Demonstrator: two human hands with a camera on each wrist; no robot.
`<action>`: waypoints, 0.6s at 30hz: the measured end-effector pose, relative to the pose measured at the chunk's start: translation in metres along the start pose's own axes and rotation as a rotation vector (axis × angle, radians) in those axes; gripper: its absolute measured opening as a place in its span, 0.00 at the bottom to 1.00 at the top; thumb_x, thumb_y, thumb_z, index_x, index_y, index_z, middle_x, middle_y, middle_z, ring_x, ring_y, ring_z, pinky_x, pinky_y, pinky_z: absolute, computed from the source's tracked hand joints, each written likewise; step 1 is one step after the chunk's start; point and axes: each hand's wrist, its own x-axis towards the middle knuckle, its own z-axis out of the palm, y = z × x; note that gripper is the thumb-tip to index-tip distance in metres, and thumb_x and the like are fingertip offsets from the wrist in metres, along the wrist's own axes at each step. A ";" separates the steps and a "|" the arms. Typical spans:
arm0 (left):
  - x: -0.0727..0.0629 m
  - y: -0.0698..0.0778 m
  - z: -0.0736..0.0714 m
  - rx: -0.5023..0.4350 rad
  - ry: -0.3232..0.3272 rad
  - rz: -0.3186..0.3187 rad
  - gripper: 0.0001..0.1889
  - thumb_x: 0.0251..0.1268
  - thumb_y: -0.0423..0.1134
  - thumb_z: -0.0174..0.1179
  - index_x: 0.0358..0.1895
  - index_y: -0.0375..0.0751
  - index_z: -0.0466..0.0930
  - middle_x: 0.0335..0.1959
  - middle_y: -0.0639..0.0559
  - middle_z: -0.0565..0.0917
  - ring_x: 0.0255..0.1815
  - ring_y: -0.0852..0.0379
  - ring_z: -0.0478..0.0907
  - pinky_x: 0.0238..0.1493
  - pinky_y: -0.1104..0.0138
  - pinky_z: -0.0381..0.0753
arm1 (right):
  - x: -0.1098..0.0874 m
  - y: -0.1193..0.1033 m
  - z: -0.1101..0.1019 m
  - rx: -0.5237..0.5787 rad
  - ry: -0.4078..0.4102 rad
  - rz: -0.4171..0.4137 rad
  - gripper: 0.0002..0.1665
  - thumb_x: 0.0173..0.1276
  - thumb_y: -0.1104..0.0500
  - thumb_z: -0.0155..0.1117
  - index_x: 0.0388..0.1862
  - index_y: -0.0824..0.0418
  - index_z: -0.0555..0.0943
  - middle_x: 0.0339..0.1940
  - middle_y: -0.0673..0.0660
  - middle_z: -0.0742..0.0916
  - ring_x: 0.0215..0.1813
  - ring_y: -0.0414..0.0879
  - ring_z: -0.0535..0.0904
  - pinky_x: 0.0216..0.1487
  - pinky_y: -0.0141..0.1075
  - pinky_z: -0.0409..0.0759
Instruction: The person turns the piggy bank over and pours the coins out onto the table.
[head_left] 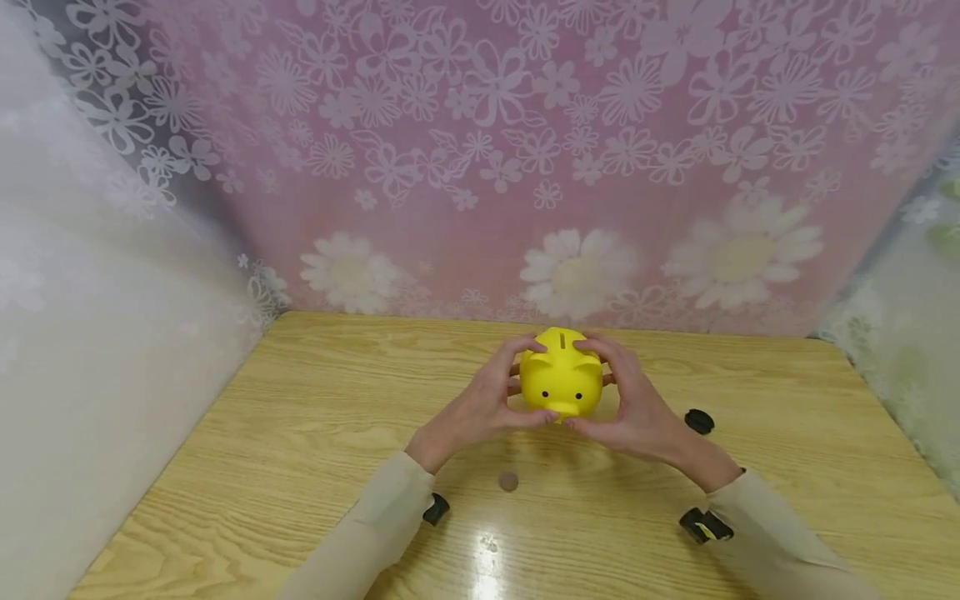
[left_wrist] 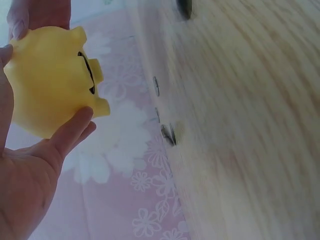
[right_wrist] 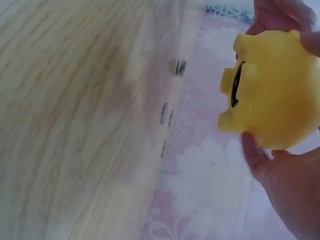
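A yellow piggy bank (head_left: 561, 379) hangs over the wooden table, its face with two black eyes toward me and its coin slot on top. My left hand (head_left: 491, 387) grips one side, thumb by the snout and fingertips near the slot. On the other side my right hand (head_left: 633, 400) grips it the same way. Both wrist views show the piggy bank clear of the table, with a dark-edged round opening (right_wrist: 238, 85) between its stubby feet. Below it in the right wrist view lie several coins (right_wrist: 164, 113); the head view shows one coin (head_left: 508, 481) nearer me.
A round black cap (head_left: 699, 421) lies on the table (head_left: 337, 408) to the right of my right hand. Black wrist cameras (head_left: 706, 526) sit below both sleeves. A pink flowered curtain (head_left: 465, 167) stands behind the table's far edge, with pale cloth on both sides.
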 end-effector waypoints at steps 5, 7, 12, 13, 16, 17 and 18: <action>0.000 0.000 0.003 -0.010 -0.038 -0.016 0.43 0.62 0.38 0.74 0.75 0.52 0.56 0.78 0.49 0.60 0.73 0.40 0.72 0.63 0.59 0.83 | -0.004 -0.001 -0.003 0.067 -0.084 0.071 0.57 0.53 0.61 0.84 0.77 0.51 0.61 0.83 0.62 0.59 0.71 0.64 0.71 0.50 0.50 0.86; -0.001 -0.001 0.004 0.011 -0.046 -0.007 0.43 0.63 0.40 0.73 0.76 0.54 0.56 0.79 0.50 0.60 0.74 0.41 0.70 0.63 0.59 0.82 | -0.005 -0.001 -0.004 0.072 -0.094 0.088 0.57 0.52 0.60 0.84 0.77 0.50 0.62 0.83 0.61 0.60 0.69 0.62 0.73 0.48 0.46 0.87; -0.006 0.000 0.002 0.093 -0.070 -0.016 0.41 0.68 0.48 0.68 0.79 0.62 0.55 0.82 0.55 0.56 0.78 0.45 0.67 0.67 0.56 0.80 | -0.008 0.000 -0.006 0.045 -0.064 0.111 0.56 0.50 0.59 0.86 0.74 0.53 0.64 0.80 0.63 0.64 0.66 0.61 0.76 0.47 0.46 0.87; -0.009 0.000 0.000 0.125 -0.072 -0.029 0.41 0.69 0.51 0.67 0.80 0.64 0.55 0.83 0.56 0.56 0.79 0.46 0.66 0.68 0.55 0.79 | -0.010 0.001 -0.006 0.034 -0.057 0.116 0.55 0.50 0.59 0.86 0.74 0.54 0.64 0.80 0.64 0.65 0.66 0.61 0.76 0.47 0.46 0.87; -0.018 -0.002 -0.005 0.246 -0.070 -0.095 0.40 0.70 0.60 0.63 0.80 0.70 0.54 0.84 0.58 0.54 0.81 0.48 0.62 0.72 0.47 0.73 | -0.017 0.006 -0.011 -0.003 -0.034 0.152 0.56 0.50 0.57 0.86 0.74 0.54 0.64 0.80 0.63 0.66 0.67 0.62 0.75 0.47 0.44 0.87; -0.022 -0.002 -0.008 0.287 -0.070 -0.122 0.39 0.70 0.62 0.62 0.80 0.73 0.53 0.84 0.59 0.54 0.81 0.48 0.61 0.73 0.45 0.72 | -0.019 0.009 -0.013 -0.018 -0.025 0.167 0.55 0.50 0.57 0.86 0.74 0.54 0.64 0.80 0.63 0.66 0.67 0.62 0.75 0.46 0.43 0.86; -0.026 -0.004 -0.010 0.325 -0.069 -0.145 0.39 0.69 0.64 0.61 0.80 0.74 0.53 0.84 0.59 0.54 0.82 0.48 0.61 0.73 0.43 0.71 | -0.022 0.011 -0.016 -0.028 -0.015 0.183 0.55 0.50 0.57 0.86 0.74 0.54 0.64 0.80 0.63 0.66 0.67 0.62 0.75 0.46 0.40 0.86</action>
